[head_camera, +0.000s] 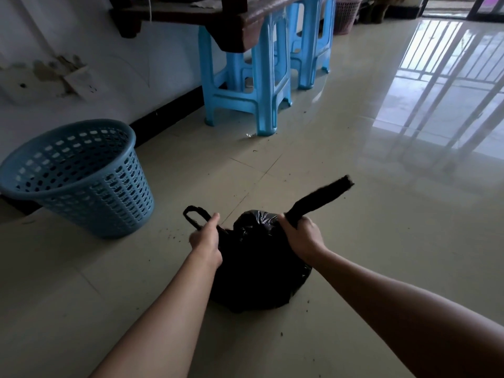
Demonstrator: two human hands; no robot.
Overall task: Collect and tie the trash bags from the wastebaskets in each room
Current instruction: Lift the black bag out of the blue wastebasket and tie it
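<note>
Gripping black trash bag handles w/ both hands, glossy tile floor

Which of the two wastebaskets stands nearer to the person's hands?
The blue wastebasket, just left of the trash bag. The pink wastebasket stands far back, beyond the blue stools.

Two bare hands, left hand and right hand, each grip a twisted end of a black plastic trash bag on glossy beige floor tiles, near a blue perforated plastic wastebasket.
</note>
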